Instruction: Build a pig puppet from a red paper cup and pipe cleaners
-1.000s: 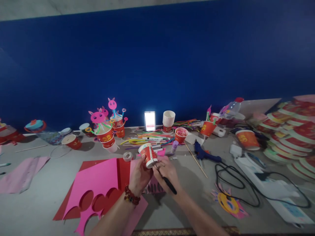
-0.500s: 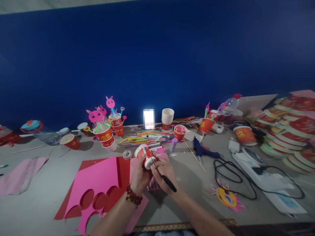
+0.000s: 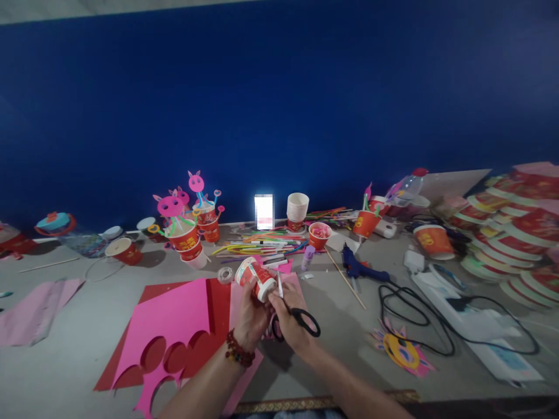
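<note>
A red and white paper cup (image 3: 257,278), tipped on its side, is gripped by my left hand (image 3: 253,314), which has a beaded bracelet at the wrist. My right hand (image 3: 290,314) is closed around a pair of scissors with black handles (image 3: 308,321). The blades point up beside the cup's narrow end; whether they touch it I cannot tell. Under and left of my hands lie a red sheet (image 3: 220,302) and a pink sheet (image 3: 174,314) with round holes cut out.
Pipe cleaners and markers (image 3: 257,245) spread behind the cup. Pink-headed cup figures (image 3: 186,238) stand left of them. To the right lie a blue glue gun (image 3: 360,265), its black cable, a power strip (image 3: 476,337) and stacked decorated cups (image 3: 519,233).
In my right hand the scissors have turned, so both handle loops now show and the blade stands more upright. The cup has shifted slightly in my left hand.
</note>
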`<action>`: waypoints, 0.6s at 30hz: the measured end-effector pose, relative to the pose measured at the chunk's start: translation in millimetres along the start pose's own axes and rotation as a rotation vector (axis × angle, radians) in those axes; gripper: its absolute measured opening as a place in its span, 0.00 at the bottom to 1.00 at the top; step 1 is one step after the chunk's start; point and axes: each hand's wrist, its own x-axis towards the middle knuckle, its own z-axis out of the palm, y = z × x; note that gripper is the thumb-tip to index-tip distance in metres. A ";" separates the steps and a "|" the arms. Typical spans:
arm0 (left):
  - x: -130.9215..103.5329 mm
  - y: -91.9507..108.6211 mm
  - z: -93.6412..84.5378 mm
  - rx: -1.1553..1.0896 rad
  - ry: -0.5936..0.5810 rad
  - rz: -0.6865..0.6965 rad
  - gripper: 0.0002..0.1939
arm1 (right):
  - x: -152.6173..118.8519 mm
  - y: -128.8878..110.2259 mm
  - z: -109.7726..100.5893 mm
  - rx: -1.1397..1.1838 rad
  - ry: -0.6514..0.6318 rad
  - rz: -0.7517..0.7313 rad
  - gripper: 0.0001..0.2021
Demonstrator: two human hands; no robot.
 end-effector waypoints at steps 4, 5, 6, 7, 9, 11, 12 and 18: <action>0.7 2.8 -2.8 -0.005 -0.049 -0.039 0.16 | 4.6 4.2 -3.9 0.001 -0.012 -0.094 0.15; 1.7 3.5 -4.1 0.002 -0.054 -0.048 0.17 | 6.4 6.3 -5.6 -0.004 -0.015 -0.127 0.15; 3.0 4.2 -5.4 0.016 -0.050 -0.055 0.18 | 8.1 8.7 -7.2 -0.012 -0.016 -0.157 0.14; 4.6 4.8 -6.8 0.033 -0.040 -0.062 0.18 | 9.6 11.0 -8.8 -0.022 -0.018 -0.182 0.13; 7.9 5.7 -9.2 0.071 -0.016 -0.079 0.15 | 11.6 15.0 -11.0 -0.039 -0.023 -0.218 0.11; 10.7 6.0 -10.7 0.092 -0.001 -0.092 0.12 | 12.2 17.7 -11.5 -0.049 -0.027 -0.232 0.10; 11.5 6.0 -11.1 0.093 0.000 -0.098 0.12 | 12.1 18.6 -11.1 -0.050 -0.029 -0.233 0.10; 8.5 7.6 -10.4 0.060 -0.044 -0.107 0.14 | 10.7 19.9 -8.6 -0.043 -0.042 -0.212 0.11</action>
